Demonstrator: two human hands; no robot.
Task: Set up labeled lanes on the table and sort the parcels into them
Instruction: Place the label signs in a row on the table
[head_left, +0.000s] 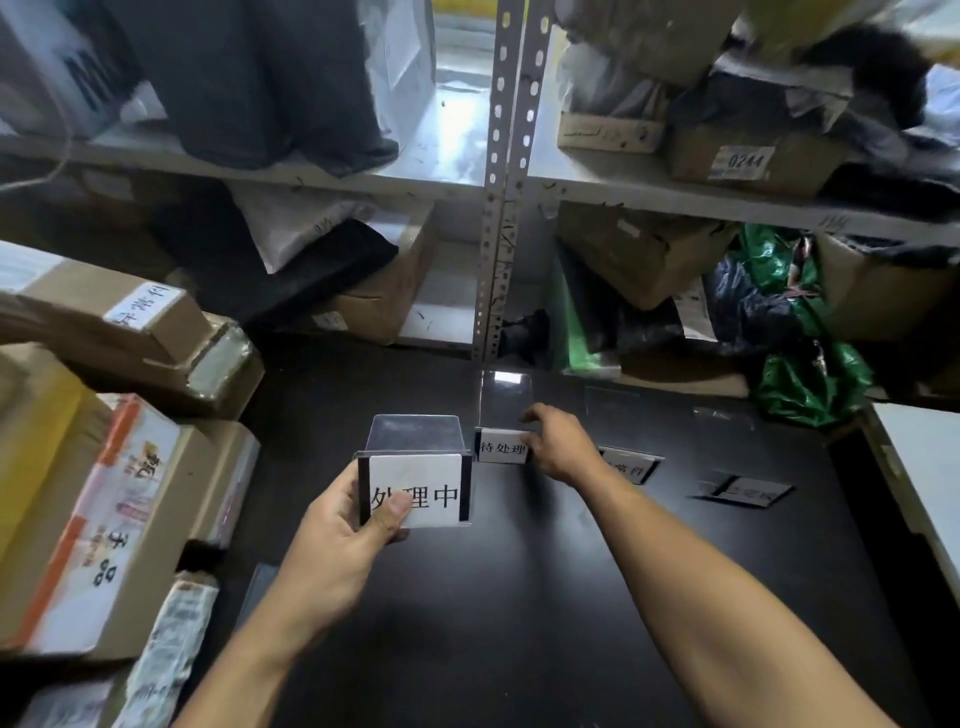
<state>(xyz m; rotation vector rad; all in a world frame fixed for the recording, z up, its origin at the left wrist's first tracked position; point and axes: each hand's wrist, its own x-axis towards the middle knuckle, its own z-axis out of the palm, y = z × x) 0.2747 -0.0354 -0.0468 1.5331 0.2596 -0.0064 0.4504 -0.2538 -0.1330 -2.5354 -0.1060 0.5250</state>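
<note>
Ahead, shelves (675, 193); black table (519, 613); left hand (337, 551) grips 处理中 sign (434, 493), right hand (561, 447) 待处理 sign (501, 448).

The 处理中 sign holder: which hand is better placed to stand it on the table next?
Left. The left hand already grips the 处理中 sign holder, thumb on its face, while the right hand is busy holding the 待处理 sign.

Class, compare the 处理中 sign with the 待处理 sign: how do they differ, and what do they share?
The 处理中 sign is held in the left hand, thumb over its label; the 待处理 sign stands on the table, held at its right edge by the right hand. The 处理中 sign is nearer and looks larger than the 待处理 sign. Both are clear holders with white, black-lettered labels.
</note>
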